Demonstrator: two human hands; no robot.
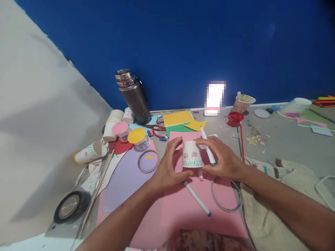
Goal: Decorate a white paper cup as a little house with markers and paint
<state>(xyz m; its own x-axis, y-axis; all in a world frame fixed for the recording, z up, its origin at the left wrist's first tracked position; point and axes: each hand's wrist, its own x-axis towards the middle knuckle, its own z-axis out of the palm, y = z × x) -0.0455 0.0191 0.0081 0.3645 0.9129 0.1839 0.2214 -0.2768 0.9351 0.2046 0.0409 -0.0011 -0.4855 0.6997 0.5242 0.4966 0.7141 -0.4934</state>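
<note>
Pink sheet [183,209]: one upturned cup [192,155] between two hands' pinching fingers [176,143].

A pixelated white patch [215,98] at the far wall hides whatever stands there. The hands cover both sides of the upturned paper cup [192,154]. Near the bottom edge, a patterned reddish thing [201,241] is blurred and cut off.

A deep blue wall [183,45] fills the back of the scene. Left of it stands a white wall [34,122], meeting it along a slanting edge. Below the blue wall runs a pale baseboard [261,104], then grey floor [288,146], evenly lit
</note>
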